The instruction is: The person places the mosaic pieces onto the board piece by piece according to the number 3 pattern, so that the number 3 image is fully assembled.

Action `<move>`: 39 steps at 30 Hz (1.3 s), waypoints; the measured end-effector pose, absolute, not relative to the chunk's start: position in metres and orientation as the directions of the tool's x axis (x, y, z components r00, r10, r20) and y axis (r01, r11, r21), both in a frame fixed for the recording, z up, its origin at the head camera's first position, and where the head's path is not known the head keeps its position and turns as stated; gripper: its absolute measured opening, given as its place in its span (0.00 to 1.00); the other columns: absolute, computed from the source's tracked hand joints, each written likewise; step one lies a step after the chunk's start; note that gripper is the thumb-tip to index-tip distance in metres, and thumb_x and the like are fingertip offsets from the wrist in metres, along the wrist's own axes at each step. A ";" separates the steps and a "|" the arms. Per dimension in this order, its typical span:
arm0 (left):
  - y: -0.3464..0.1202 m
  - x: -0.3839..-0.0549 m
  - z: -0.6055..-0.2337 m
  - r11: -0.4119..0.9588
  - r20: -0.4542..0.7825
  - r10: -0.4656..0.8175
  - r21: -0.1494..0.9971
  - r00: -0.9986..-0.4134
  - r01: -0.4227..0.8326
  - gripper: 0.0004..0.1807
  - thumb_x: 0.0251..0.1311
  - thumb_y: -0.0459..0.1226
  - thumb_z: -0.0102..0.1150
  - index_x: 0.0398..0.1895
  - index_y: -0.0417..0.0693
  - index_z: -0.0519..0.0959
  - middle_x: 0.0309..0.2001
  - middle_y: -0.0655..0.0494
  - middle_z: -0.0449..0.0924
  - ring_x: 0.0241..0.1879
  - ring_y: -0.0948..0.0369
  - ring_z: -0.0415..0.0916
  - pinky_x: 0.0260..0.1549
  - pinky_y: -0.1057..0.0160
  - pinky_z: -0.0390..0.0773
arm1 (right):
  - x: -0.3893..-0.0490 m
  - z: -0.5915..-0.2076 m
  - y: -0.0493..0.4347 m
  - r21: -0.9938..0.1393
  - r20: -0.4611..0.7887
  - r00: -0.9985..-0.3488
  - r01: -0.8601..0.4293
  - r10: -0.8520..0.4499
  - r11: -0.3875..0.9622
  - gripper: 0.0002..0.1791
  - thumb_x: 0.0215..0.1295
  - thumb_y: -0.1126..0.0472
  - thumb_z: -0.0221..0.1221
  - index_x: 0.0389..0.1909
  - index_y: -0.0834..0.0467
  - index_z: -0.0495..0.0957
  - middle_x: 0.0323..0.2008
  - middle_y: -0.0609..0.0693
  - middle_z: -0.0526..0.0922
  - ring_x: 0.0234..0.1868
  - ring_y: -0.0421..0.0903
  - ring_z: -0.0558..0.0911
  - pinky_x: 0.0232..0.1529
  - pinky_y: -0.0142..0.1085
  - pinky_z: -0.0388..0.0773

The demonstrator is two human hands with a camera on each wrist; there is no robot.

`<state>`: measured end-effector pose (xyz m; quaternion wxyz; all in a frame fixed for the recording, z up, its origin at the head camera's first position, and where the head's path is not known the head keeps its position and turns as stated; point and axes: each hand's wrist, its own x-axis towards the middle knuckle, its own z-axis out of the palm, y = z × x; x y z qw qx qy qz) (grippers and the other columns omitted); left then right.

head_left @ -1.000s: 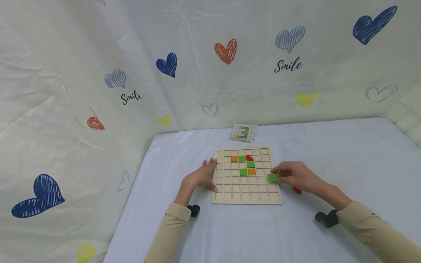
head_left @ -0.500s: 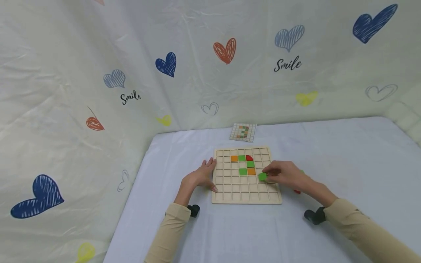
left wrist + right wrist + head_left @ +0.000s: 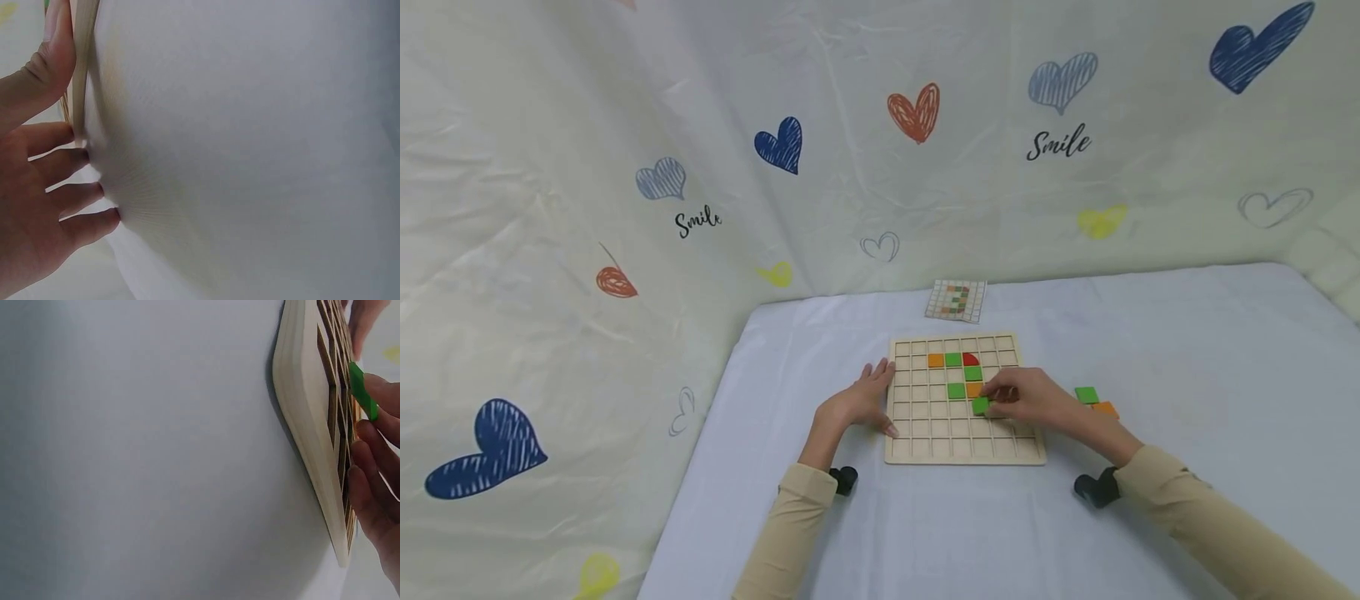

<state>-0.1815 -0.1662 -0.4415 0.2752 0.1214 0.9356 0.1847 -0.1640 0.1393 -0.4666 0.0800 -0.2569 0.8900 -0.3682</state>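
A wooden grid board (image 3: 925, 454) lies on the table, with orange, green and red tiles set in some cells. My right hand (image 3: 1026, 396) pinches a green square tile (image 3: 981, 407) between thumb and fingers, just below the orange tile (image 3: 973, 389). In the right wrist view that green tile (image 3: 362, 392) is tilted above the grid, its lower edge close to the cells. My left hand (image 3: 856, 404) steadies the board's left side with spread fingers. The left wrist view has the left thumb (image 3: 59, 56) along the board's edge and the fingertips down on the cloth.
A printed pattern card (image 3: 955, 302) lies behind the board, showing coloured squares on a grid. Right of the board are a loose green tile (image 3: 1086, 395) and an orange tile (image 3: 1105, 409), partly behind the right forearm. A white cloth (image 3: 955, 525) covers the table.
My right hand has carried the green tile leftward from the board's right edge to the cell below the orange tile. Loose tiles at right have come into view. The left hand has stayed put.
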 end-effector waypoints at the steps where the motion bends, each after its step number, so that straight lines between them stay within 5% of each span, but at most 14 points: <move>1: -0.166 -0.182 -0.441 0.903 -0.469 0.330 0.410 -0.819 0.129 0.67 0.48 0.41 0.81 0.84 0.45 0.43 0.85 0.49 0.35 0.84 0.47 0.30 0.80 0.46 0.45 | -0.164 -0.467 0.138 -0.692 0.046 -0.855 -0.400 -0.517 0.601 0.12 0.60 0.63 0.72 0.44 0.61 0.87 0.38 0.48 0.87 0.35 0.39 0.79 0.37 0.30 0.79; 39: -0.166 -0.182 -0.440 0.900 -0.470 0.330 0.420 -0.818 0.122 0.67 0.49 0.41 0.81 0.84 0.45 0.43 0.85 0.49 0.34 0.84 0.48 0.29 0.80 0.45 0.45 | -0.156 -0.466 0.161 -0.611 0.147 -0.849 -0.482 -0.508 0.628 0.10 0.57 0.69 0.71 0.40 0.60 0.89 0.35 0.44 0.86 0.32 0.35 0.78 0.34 0.30 0.79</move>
